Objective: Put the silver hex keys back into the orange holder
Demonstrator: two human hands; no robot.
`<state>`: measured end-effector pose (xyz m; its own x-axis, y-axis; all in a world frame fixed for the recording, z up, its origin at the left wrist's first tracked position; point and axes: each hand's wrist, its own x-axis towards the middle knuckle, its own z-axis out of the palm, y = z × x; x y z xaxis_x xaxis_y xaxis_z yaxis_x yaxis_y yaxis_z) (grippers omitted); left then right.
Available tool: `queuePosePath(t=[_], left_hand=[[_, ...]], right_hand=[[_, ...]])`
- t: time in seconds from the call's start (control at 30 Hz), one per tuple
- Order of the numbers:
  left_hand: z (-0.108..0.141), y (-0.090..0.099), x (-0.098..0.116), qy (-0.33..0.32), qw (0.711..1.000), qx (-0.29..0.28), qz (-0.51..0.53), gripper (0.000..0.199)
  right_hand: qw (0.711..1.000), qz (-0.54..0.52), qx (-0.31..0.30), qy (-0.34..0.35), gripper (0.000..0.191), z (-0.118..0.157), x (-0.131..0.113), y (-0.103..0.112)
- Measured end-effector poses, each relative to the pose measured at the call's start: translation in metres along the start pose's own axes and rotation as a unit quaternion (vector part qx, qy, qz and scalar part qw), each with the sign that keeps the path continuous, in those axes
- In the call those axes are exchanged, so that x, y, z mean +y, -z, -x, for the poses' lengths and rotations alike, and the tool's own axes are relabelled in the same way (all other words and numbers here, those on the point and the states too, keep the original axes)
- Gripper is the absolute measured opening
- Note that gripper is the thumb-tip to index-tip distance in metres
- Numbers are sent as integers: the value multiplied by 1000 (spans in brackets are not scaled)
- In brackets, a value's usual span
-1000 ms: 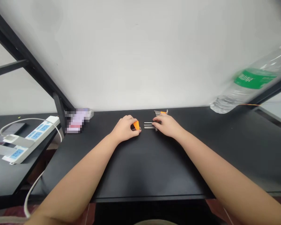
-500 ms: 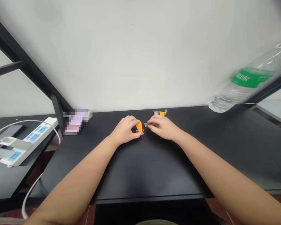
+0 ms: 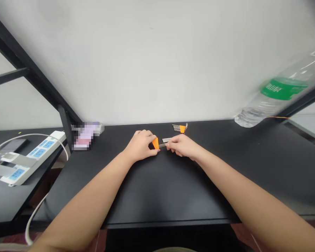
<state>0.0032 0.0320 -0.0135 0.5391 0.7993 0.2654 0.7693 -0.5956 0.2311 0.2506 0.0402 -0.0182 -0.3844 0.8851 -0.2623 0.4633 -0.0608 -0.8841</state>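
My left hand (image 3: 140,146) is closed on an orange hex key holder (image 3: 155,143), gripping it between thumb and fingers. To its right, the fingers of my right hand (image 3: 183,145) pinch thin metal hex keys (image 3: 162,145) whose shafts stretch between the holder and my fingertips. How many keys I pinch is hard to make out. Several loose hex keys (image 3: 166,140) lie side by side on the table just behind my right fingertips, partly covered by that hand. Farther back, a second orange holder (image 3: 183,129) carries several hex keys.
A large clear bottle (image 3: 285,89) with a green label leans at the back right. On the left are a blurred pinkish item (image 3: 85,135), a white power strip (image 3: 33,158) with a cable, and a black metal frame (image 3: 36,77). A pale wall (image 3: 157,63) closes off the black table (image 3: 170,189).
My right hand has left the loose hex keys and now grips keys at the holder. Their shafts have slid out rightward. My left hand stays nearly still.
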Motion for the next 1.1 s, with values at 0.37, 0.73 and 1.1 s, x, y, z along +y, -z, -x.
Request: queuePosePath(t=[0.37,0.73,1.1], left_hand=[[1,-4,-6,22,1000,-23,0,36],[1,-1,-4,26,1000,-14,9,36],[1,-3,-2,24,999,-12,18,38]], right_hand=[[975,211,68,-29,38,-3,3,22],[916,336,92,201,42,-7,19,21],[924,321,78,192,33,-15,24,12]])
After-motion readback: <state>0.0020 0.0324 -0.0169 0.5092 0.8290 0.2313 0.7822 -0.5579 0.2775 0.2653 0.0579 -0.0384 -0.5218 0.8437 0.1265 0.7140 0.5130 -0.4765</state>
